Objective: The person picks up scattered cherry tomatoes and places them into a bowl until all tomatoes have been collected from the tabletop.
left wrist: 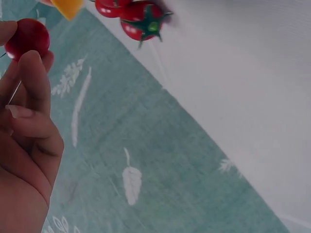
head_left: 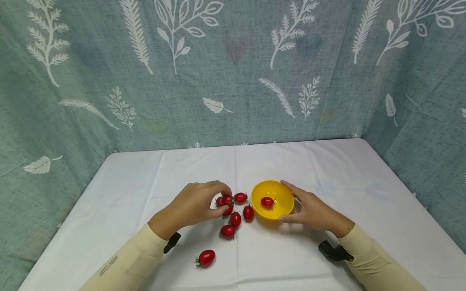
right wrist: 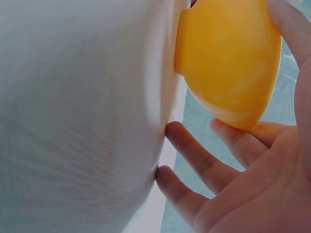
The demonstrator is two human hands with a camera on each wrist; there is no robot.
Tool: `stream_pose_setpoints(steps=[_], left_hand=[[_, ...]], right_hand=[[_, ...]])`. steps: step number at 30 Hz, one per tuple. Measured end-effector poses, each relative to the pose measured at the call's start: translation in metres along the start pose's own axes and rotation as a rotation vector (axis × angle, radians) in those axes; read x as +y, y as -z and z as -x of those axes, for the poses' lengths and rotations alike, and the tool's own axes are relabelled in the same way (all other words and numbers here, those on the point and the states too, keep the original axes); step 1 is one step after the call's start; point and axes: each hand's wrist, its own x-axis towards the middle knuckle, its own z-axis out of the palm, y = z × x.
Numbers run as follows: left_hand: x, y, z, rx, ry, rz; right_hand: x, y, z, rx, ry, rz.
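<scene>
My left hand (head_left: 198, 204) pinches a red cherry tomato (left wrist: 31, 39) between thumb and fingertips, just over a loose cluster on the table. Around it lie several more cherry tomatoes with green stems, among them one tomato (head_left: 240, 197) at the cluster's back right and another tomato (head_left: 227, 231) at its front. To the right stands a yellow bowl (head_left: 269, 186) with a single tomato (head_left: 267, 202) inside. My right hand (head_left: 313, 212) holds the bowl by its right side, thumb and fingers spread along the wall. In the right wrist view, two fingertips touch the white cloth.
A white cloth covers the table (head_left: 291, 258). One tomato (head_left: 206, 258) lies apart, nearer the front edge. Green curtain (head_left: 233, 101) with white leaf prints hangs behind the table and along both sides.
</scene>
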Motion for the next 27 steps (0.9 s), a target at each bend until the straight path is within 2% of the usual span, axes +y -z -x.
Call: stream_pose_setpoints(steps=[5,13,27], left_hand=[[0.008,0.002,-0.015,-0.012,-0.017,0.021],[0.014,-0.005,-0.035,0.008,-0.101,0.047],[0.024,-0.022,-0.062,-0.086,-0.113,0.059]], right_hand=[[0.000,0.001,0.001,-0.005,-0.009,0.006],[0.000,0.000,-0.001,-0.008,0.000,0.003],[0.000,0.000,-0.001,-0.001,0.009,0.001]])
